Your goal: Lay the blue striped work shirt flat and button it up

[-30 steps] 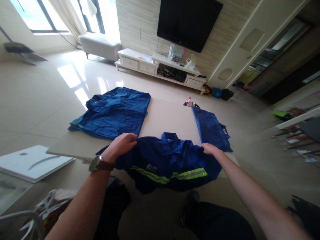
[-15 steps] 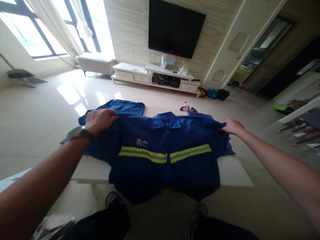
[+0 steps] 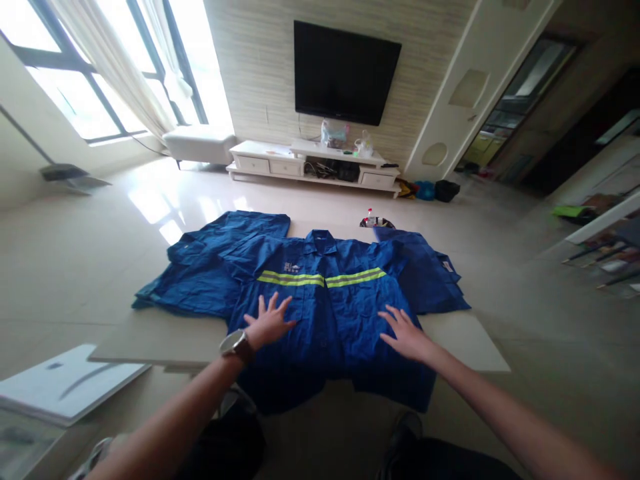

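Collared blue garment [image 3: 187, 287] lay on left of counter [image 3: 150, 337], seemingly overlapped because work shirt [image 3: 320, 313] sleeves spread wide. Left hand [image 3: 269, 323]: grip splayed, holding nothing; contact unclear. Work shirt lay mid-counter, hem overhanging near edge, apparently overlong. Right hand [image 3: 406, 335]: grip likewise spread, unloaded. Folded blue garment [image 3: 433, 283] lay rightmost.

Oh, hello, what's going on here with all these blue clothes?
A person has a blue shirt with yellow-green stripes spread face up on a low table, its lower part hanging over the near edge. The left hand and right hand are over its front, fingers spread, gripping nothing; whether they press on the cloth is hard to tell. More blue clothing lies to the left and right of it.
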Motion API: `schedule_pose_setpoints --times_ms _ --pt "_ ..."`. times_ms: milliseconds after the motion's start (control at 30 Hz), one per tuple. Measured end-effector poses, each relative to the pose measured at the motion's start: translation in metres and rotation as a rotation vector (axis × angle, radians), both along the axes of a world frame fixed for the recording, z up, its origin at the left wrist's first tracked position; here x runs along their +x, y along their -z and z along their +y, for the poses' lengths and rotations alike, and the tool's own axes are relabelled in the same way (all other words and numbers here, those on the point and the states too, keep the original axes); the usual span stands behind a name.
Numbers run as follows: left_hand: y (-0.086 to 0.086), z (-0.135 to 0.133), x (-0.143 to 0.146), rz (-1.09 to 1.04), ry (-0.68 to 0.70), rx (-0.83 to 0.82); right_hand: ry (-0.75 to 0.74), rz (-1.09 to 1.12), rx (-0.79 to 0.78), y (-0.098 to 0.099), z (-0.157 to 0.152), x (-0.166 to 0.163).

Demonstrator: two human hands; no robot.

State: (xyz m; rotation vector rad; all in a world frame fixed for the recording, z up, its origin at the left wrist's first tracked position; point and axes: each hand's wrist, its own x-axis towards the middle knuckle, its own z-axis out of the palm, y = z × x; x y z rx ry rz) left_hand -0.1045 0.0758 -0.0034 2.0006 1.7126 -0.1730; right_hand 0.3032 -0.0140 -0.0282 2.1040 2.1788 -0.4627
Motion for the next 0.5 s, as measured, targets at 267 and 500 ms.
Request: schedule_pose_setpoints --times_ms 267,500 --pt "0.077 -0.045 -0.011 0.013 0.258 -0.011 0.062 -0.093 -0.096 0.079 -0.081 0.019" --pt "0.082 0.005 0.011 -0.042 0.319 -0.008 0.153 -0.057 -0.208 0.079 -0.042 0.003"
